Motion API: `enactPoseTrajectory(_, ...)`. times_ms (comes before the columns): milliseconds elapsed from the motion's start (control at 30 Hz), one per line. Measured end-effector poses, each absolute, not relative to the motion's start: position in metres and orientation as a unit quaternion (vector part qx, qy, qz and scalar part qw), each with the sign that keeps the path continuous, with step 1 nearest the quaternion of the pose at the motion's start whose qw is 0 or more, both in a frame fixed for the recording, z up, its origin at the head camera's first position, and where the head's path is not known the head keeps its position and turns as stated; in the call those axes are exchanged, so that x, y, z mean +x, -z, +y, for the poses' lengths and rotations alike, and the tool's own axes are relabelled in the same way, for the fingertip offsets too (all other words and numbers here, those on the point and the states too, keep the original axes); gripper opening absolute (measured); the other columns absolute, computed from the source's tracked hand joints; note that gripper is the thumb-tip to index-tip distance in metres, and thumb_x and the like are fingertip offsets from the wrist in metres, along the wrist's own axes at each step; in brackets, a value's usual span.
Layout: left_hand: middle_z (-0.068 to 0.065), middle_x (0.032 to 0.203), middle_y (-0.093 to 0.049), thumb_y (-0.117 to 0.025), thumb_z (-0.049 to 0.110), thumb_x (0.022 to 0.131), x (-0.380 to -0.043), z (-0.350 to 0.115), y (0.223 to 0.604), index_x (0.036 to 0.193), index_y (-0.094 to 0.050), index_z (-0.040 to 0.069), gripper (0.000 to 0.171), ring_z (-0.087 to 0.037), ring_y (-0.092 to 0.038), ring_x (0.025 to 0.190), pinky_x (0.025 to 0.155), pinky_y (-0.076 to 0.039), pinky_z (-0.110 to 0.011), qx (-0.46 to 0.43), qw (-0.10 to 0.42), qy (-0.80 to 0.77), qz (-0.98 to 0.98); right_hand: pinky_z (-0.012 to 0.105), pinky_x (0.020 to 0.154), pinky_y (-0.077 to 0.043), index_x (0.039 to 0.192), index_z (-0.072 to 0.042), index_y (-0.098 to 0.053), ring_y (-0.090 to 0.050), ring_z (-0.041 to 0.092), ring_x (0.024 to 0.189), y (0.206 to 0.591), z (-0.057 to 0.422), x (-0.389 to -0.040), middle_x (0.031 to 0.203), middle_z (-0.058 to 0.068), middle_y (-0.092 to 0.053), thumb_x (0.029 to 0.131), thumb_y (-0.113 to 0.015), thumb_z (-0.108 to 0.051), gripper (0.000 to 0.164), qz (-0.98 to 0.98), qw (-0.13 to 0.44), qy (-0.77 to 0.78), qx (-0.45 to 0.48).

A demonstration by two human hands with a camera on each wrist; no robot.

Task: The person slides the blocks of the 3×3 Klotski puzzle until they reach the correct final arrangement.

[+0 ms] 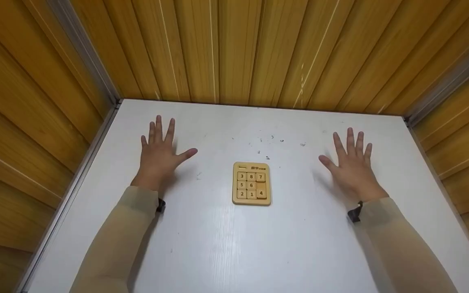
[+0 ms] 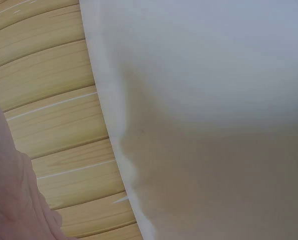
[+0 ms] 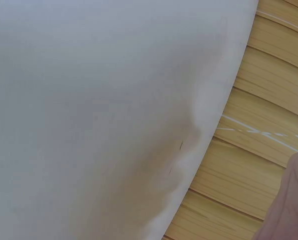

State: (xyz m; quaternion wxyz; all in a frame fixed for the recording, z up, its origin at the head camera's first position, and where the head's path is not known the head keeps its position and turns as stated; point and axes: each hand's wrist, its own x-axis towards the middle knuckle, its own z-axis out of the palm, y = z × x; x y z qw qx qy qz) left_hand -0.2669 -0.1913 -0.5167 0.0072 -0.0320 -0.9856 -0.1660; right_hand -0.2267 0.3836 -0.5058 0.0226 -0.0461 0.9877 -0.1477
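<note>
A wooden number sliding puzzle [image 1: 252,202] lies flat on the white table [image 1: 202,252], between the two hands. Its tiles read 3 8 7, 5 6 and 2 1 4 from top to bottom, with a gap at the right between the 7 and the 4. To the left, my left hand [image 1: 157,160] is spread with straight fingers and holds nothing. My right hand [image 1: 353,171] is likewise spread on the other side, thumb towards the puzzle. Each wrist view catches only an edge of its hand, with a blurred hand shadow on the tabletop.
Wood-look panel walls [image 1: 238,53] rise behind the table and at both sides. Small dark marks [image 1: 267,158] dot the tabletop beyond the puzzle. A dark strap [image 1: 356,212] shows at the right wrist, another strap [image 1: 161,205] at the left.
</note>
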Motion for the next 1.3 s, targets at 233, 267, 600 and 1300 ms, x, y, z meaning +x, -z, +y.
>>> enactPoseTrajectory(233,-0.014,0.192,0.016,-0.054,0.098,0.091,-0.262,-0.178,0.518,0.184,0.003,0.026,0.131,-0.045,0.005,0.179,0.14,-0.014,-0.077,-0.037,0.015,0.182,-0.983,0.074,0.133,0.028,0.184,-0.022,0.004,0.036,0.045,0.171,0.506,0.375,-0.222,0.187,0.013,0.032,0.112,-0.041,-0.077,0.1,0.985,0.02,0.161,-0.055)
enactPoseTrajectory(267,-0.014,0.192,0.015,-0.056,0.097,0.091,-0.262,-0.177,0.518,0.184,0.003,0.026,0.13,-0.045,0.004,0.179,0.14,-0.015,-0.077,-0.038,0.016,0.184,-0.982,0.074,0.133,0.027,0.184,-0.023,0.004,0.035,0.045,0.171,0.506,0.374,-0.221,0.187,0.013,0.031,0.113,-0.042,-0.076,0.1,0.985,0.018,0.163,-0.056)
enactPoseTrajectory(600,-0.014,0.193,0.006,-0.062,0.095,0.09,-0.255,-0.167,0.521,0.184,0.0,0.028,0.132,-0.044,-0.004,0.179,0.142,-0.014,-0.073,-0.051,0.015,0.198,-0.979,0.075,0.137,0.018,0.184,-0.023,-0.001,0.029,0.045,0.174,0.509,0.359,-0.218,0.189,0.014,0.025,0.114,-0.048,-0.069,0.096,0.982,0.012,0.175,-0.07)
enactPoseTrajectory(1300,-0.002,0.19,-0.022,-0.101,0.056,0.08,-0.246,-0.127,0.51,0.181,-0.025,0.028,0.13,-0.032,-0.026,0.176,0.14,-0.034,-0.059,-0.128,-0.008,0.369,-0.921,0.084,0.134,-0.018,0.184,-0.029,-0.008,-0.004,0.045,0.179,0.508,0.334,-0.216,0.194,0.009,-0.002,0.113,-0.045,-0.075,0.093,0.97,0.013,0.23,-0.073)
